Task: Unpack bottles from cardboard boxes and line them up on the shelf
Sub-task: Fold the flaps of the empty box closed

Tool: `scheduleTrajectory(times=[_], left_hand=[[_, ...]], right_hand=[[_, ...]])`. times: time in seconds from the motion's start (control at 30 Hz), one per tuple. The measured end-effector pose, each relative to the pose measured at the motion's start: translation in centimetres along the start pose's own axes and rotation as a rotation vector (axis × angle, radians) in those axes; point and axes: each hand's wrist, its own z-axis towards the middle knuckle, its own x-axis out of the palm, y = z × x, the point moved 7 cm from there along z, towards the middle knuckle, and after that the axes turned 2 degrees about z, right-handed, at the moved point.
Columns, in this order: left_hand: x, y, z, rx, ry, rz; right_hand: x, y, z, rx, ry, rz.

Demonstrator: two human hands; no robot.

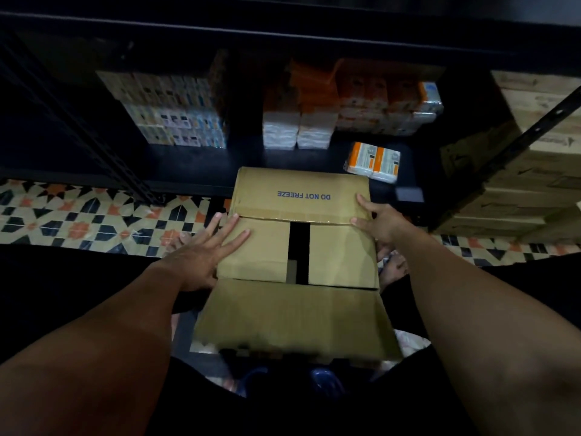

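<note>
Cardboard box (298,247) sits right in front of you on the patterned tile floor (78,215), its far end up against the bottom edge of the dark metal shelf (188,165). It is plain tan, with "DO NOT FREEZE" printed in blue on the far flap, the letters reading upside down from where you stand. That far flap and the near flap are folded outward, while the two inner flaps lie nearly flat with a dark gap between them; what is inside that gap you cannot make out. The box runs lengthwise away from you, toward the shelf.

Your left hand (204,253) lies flat on the left inner flap, fingers straight and spread, gripping nothing. Your right hand (380,221) rests at the right edge, where the far flap meets the inner flap; its fingers are extended against the cardboard, and whether any of them hook under the edge you cannot tell.

On the shelf behind the box stand stacked small cartons (176,111) to the left, white and orange wrapped packs (345,105) in the middle, and one loose orange-and-white bundle (372,162) lying near the box's far right corner. To your right, more brown cartons (534,171) are piled high. The room is dim, and the tiles show orange, black and cream stars
</note>
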Motion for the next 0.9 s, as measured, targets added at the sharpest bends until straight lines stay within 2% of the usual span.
scheduleTrajectory(times=[0.07,0.13,0.2,0.3,0.37,0.47,0.57,0.67,0.8,0.9], left_hand=[[1.0,1.1,0.3,-0.017,-0.004,-0.105],[1.6,2.2,0.9,-0.106,-0.012,-0.226],[1.7,2.3,1.6,-0.168,-0.053,-0.262],[1.3,1.6,2.0,-0.223,-0.099,-0.312],[1.1,1.7,2.2,-0.292,-0.153,-0.394],[-0.3,0.7,3.2,-0.306,-0.258,-0.522],[-2.6,-2.0,5.1,-0.173,-0.320,-0.326],[-3.2,-3.1,6.8,-0.157,-0.363,-0.110],[-4.0,-2.9,8.6,-0.205,-0.430,-0.061],[-4.7,-2.7,10.0,-0.212,-0.453,-0.047]], right_hand=[[-0.1,-0.2,0.2,0.003,0.061,0.069],[-0.3,-0.8,0.6,0.046,0.135,0.177],[0.1,-1.4,0.5,0.117,0.207,0.330],[1.1,-1.6,0.7,0.118,0.244,0.446],[1.9,-1.9,1.2,0.087,0.167,0.356],[3.3,-0.7,1.0,-0.065,0.016,0.045],[4.2,-0.5,0.6,-0.054,-0.157,-0.083],[4.2,-0.3,0.9,-0.087,-0.310,-0.242],[4.3,2.1,2.5,-0.228,-0.365,-0.510],[4.6,3.2,4.0,-0.264,-0.393,-0.678]])
